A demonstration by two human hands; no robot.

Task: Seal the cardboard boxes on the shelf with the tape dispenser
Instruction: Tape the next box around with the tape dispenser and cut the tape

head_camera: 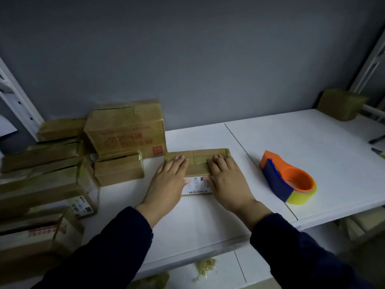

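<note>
Your left hand (168, 180) lies palm down on the left half of the small, flat, brown cardboard box (198, 170), fingers straight and held close together. Your right hand (227, 180) mirrors it on the right half, fingers likewise extended, pressing and pinching nothing. Both thumbs rest at the white printed shipping label (196, 186) on the near part of the lid. A glossy strip of clear tape appears to cross the lid between your fingertips, so the step in hand is judged to be smoothing tape down, not laying it. The box sits near the middle of the white shelf board (291, 138). To its right, apart from box and hand, the orange-and-blue tape dispenser with its yellowish roll (287, 180) lies untouched on the same board. At left stands a pile of brown cardboard boxes (125, 130), most showing shiny tape bands and so probably sealed, though not every seam shows. One further brown box (341, 104) sits at the far right rear; its state cannot be told. The task is judged well advanced, with this box nearly finished and the rear one perhaps remaining.
</note>
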